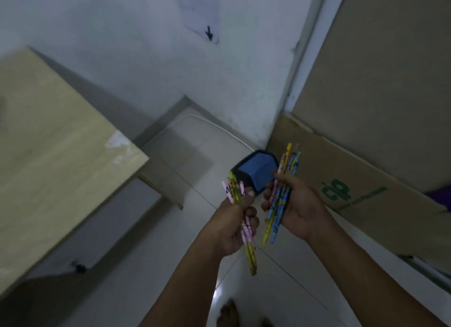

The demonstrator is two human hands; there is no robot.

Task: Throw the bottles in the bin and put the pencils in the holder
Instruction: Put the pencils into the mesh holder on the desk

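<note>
The left hand (pixel 234 219) was closed in a fist around a bunch of pencils (pixel 245 225), thumb pressed on top near their upper ends. These pencils were pink and yellow with printed patterns; their upper ends fanned out just above the thumb, and the longer part ran down past the heel of the hand, one yellow pencil reaching lowest.

The right hand (pixel 296 204) sat just beside the left, palm turned up, fingers curled over a second bunch (pixel 280 202). This bunch was mostly blue and yellow, also patterned, with one pink pencil at its left edge. It lay across the palm, its upper ends rising well above the fingers and its lower ends sticking out below the hand. The two bunches were apart, with a narrow gap between the hands.

Just above and between the hands stood the holder (pixel 256 171) on the floor (pixel 170 265), dark on the outside and blue inside, its opening facing the camera. The left bunch's upper ends overlapped its near left corner in view; whether they touched it could not be told.

To the right of the right hand, cardboard (pixel 366 175) with green print leaned against the wall. To the left of the left hand was a pale wooden table (pixel 53 143). Below the hands, bare toes (pixel 228 314) showed on the white tiles.
</note>
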